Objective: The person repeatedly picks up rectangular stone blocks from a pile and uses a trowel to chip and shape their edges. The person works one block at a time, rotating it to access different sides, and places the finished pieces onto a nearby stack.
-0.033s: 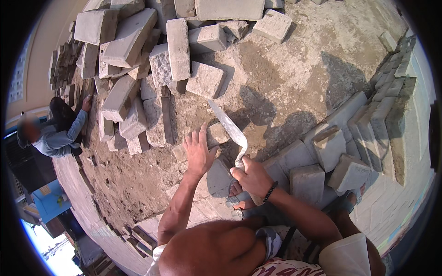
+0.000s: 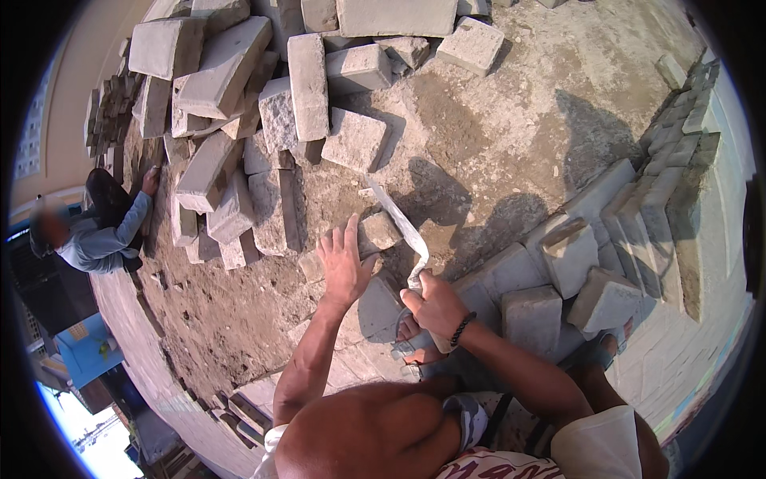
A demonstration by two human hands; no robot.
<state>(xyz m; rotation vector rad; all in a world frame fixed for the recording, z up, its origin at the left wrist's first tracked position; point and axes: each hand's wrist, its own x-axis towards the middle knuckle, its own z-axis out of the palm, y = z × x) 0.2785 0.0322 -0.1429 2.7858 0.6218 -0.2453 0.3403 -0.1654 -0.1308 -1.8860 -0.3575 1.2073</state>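
My right hand (image 2: 436, 305) is closed round the handle of a trowel (image 2: 407, 230). Its long pale blade points away from me, over the bare soil and close beside a small broken block (image 2: 378, 232). Just left of that piece, my left hand (image 2: 345, 265) is spread flat with its fingers apart, nearest a low paving block (image 2: 311, 266) that it partly covers. Whether the thumb touches the small block, I cannot tell. Laid pavers (image 2: 380, 307) run under and between my wrists.
Loose concrete blocks (image 2: 309, 88) lie heaped at the far left and centre. More blocks (image 2: 533, 319) stand on the right, beside leaning stacked slabs (image 2: 656, 227). Another person (image 2: 104, 231) crouches at the left edge. Sandy soil (image 2: 223, 319) stretches between.
The trowel's blade has turned slightly, and its tip has shifted a little to the right and nearer. My right wrist has shifted slightly. The left hand stays put.
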